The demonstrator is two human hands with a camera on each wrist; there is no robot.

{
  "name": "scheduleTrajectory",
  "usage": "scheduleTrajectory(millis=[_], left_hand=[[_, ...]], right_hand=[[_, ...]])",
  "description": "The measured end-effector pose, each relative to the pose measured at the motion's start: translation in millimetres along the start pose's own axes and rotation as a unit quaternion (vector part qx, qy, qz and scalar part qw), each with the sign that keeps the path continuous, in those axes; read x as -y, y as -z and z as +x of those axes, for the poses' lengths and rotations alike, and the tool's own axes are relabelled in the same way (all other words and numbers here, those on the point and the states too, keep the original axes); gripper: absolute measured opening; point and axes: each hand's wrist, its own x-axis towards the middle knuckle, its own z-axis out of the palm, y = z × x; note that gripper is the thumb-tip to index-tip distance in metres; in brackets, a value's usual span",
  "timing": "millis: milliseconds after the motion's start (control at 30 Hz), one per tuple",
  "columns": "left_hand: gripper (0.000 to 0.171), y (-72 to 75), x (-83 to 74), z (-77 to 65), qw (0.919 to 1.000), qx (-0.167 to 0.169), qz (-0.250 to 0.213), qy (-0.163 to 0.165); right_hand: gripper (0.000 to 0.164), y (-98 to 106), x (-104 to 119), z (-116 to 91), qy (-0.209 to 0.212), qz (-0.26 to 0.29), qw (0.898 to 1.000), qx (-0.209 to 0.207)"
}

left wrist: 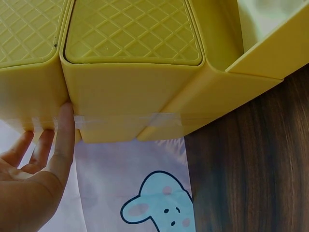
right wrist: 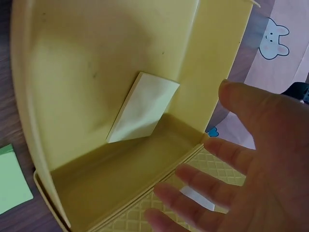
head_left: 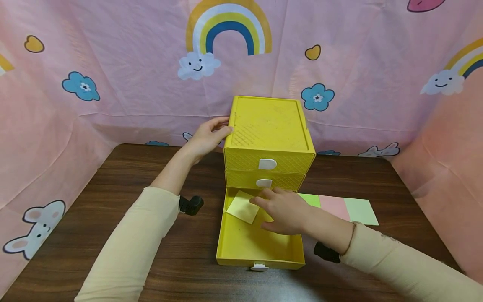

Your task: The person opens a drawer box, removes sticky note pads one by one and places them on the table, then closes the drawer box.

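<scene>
A yellow three-tier drawer cabinet (head_left: 269,126) stands on the table, its bottom drawer (head_left: 260,250) pulled out toward me. Inside that drawer, at the back left, lies a pale yellow sticky-note pad (head_left: 243,207), set at an angle. My left hand (head_left: 207,136) rests against the cabinet's left side near the top, and the left wrist view shows its extended fingers (left wrist: 65,130) touching the wall. Over the drawer hovers my right hand (head_left: 283,209), palm down with fingers spread and nothing in them. From the right wrist, the pad (right wrist: 144,108) shows apart from the fingertips.
Green, pink and mint sticky-note pads (head_left: 333,206) lie in a row on the dark wooden table (head_left: 166,251), right of the cabinet. The two upper drawers are closed, with white pull tabs (head_left: 267,164). A pink patterned cloth (head_left: 143,63) hangs behind and at both sides.
</scene>
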Motion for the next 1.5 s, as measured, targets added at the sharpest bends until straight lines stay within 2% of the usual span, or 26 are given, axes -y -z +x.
scheduleTrajectory(millis=[300, 633, 767, 1033, 1500], left_hand=[[0.054, 0.3, 1.0, 0.2, 1.0, 0.0, -0.002, 0.006], [0.054, 0.3, 1.5, 0.5, 1.0, -0.001, -0.001, 0.001], [0.054, 0.1, 2.2, 1.2, 1.0, 0.002, -0.006, 0.002], [0.053, 0.2, 2.0, 1.3, 0.9999, 0.001, -0.013, 0.0], [0.054, 0.0, 1.1, -0.2, 0.9998, 0.007, -0.021, 0.0]], right_hand=[[0.055, -8.7, 4.9, 19.9, 0.0, 0.006, 1.0, 0.013], [0.06, -22.5, 11.6, 36.9, -0.045, 0.043, 0.994, 0.086], [0.064, -27.0, 14.6, 44.0, -0.064, 0.041, 0.991, 0.113], [0.066, -34.2, 18.5, 53.7, -0.08, 0.018, 0.99, 0.112], [0.07, -52.6, 19.7, 71.1, -0.115, 0.01, 0.983, 0.145]])
